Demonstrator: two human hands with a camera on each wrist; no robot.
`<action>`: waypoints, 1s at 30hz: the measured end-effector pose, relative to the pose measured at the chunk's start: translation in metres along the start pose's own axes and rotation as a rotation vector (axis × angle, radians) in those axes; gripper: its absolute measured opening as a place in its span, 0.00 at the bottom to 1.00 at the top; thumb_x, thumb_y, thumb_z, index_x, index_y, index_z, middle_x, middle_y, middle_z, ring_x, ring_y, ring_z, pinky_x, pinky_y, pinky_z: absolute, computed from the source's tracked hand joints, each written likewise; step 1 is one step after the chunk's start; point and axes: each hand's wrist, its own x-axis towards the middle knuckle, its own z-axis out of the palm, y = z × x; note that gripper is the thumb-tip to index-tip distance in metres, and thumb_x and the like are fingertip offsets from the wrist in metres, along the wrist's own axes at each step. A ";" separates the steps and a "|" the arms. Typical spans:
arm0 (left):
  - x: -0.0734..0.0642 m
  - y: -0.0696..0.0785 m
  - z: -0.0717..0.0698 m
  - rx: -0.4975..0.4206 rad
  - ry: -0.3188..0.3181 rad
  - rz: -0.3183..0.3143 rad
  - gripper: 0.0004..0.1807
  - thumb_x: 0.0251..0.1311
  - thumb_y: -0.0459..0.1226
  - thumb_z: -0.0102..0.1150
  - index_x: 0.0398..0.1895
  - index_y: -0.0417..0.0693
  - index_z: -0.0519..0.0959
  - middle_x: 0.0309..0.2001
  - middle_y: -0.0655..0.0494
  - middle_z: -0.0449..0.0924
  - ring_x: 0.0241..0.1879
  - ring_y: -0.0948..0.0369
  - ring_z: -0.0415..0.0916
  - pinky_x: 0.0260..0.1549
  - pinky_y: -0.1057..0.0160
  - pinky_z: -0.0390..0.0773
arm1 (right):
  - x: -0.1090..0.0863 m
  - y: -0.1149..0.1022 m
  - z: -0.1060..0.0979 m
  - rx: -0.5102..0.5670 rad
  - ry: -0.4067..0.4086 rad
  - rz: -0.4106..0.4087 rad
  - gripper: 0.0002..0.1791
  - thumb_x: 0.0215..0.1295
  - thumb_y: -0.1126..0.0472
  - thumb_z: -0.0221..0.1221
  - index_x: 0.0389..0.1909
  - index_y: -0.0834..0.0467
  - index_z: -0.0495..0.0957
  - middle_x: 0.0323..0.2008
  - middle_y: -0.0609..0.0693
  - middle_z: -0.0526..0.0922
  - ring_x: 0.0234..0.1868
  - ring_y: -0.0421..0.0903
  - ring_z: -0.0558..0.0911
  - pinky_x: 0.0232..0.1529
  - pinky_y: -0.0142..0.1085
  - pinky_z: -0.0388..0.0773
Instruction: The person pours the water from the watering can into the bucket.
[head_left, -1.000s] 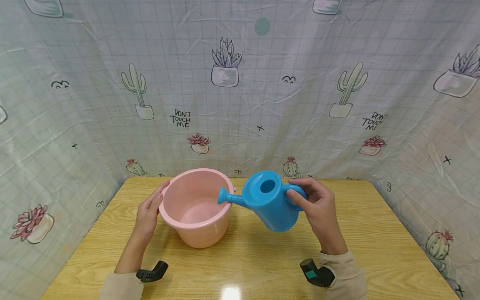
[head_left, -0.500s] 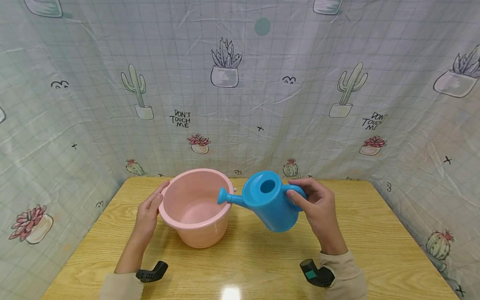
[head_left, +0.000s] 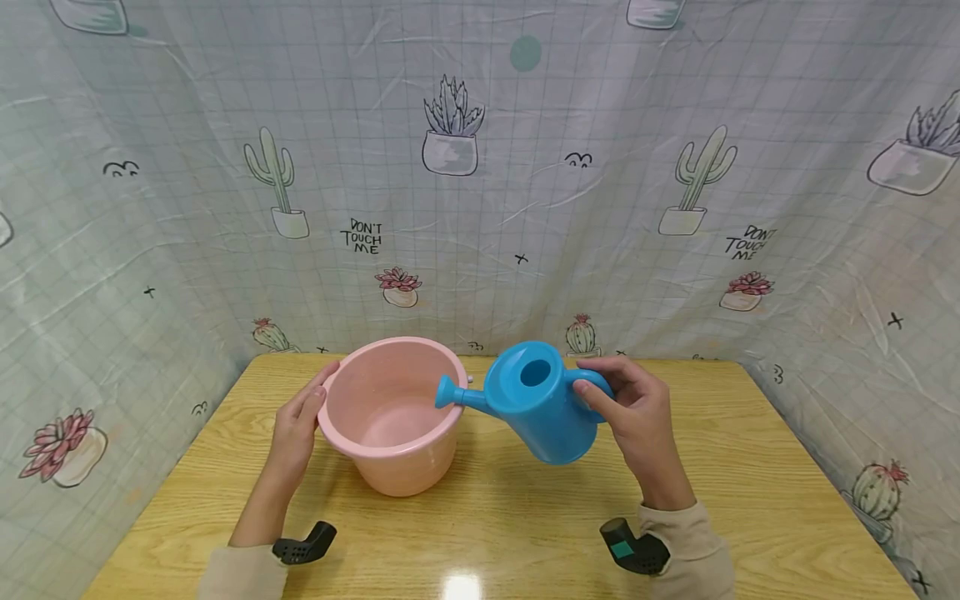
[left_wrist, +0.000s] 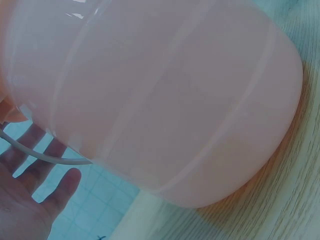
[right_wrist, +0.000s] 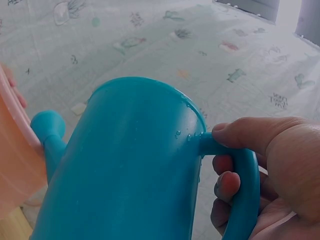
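A pink plastic bucket rests on the table, its mouth facing up. My left hand holds its left rim, thumb at the edge; in the left wrist view several fingers spread below the rim beside a thin curved bail handle. My right hand grips the handle of a blue watering can, fingers curled through the loop, thumb on top. The can tilts toward the bucket, its spout head just inside the right rim. Water drops cling to the can near its handle. No stream shows from the spout.
A light wood table lies beneath, with a bright light reflection near its front. A cloth curtain printed with cacti and lettering encloses the back and both sides. Black wrist devices sit at both cuffs.
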 end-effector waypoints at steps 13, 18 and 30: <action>0.000 0.000 0.001 0.000 0.001 0.001 0.26 0.75 0.50 0.36 0.71 0.53 0.65 0.72 0.58 0.63 0.64 0.79 0.64 0.55 0.82 0.69 | 0.000 -0.001 0.000 0.006 -0.003 -0.002 0.14 0.61 0.72 0.61 0.49 0.69 0.78 0.40 0.44 0.84 0.41 0.40 0.82 0.47 0.29 0.80; 0.000 -0.001 0.001 -0.007 0.000 0.005 0.26 0.75 0.50 0.37 0.71 0.53 0.65 0.72 0.59 0.63 0.64 0.79 0.64 0.55 0.82 0.69 | 0.000 -0.002 0.000 -0.003 -0.005 -0.002 0.14 0.62 0.72 0.61 0.49 0.68 0.78 0.41 0.44 0.84 0.42 0.40 0.82 0.47 0.29 0.80; 0.000 -0.001 0.000 0.002 -0.001 0.002 0.26 0.76 0.50 0.36 0.72 0.53 0.64 0.72 0.59 0.63 0.64 0.79 0.63 0.55 0.83 0.68 | 0.000 0.000 -0.002 -0.019 -0.051 -0.019 0.15 0.63 0.69 0.61 0.51 0.68 0.77 0.42 0.41 0.83 0.43 0.39 0.82 0.47 0.29 0.80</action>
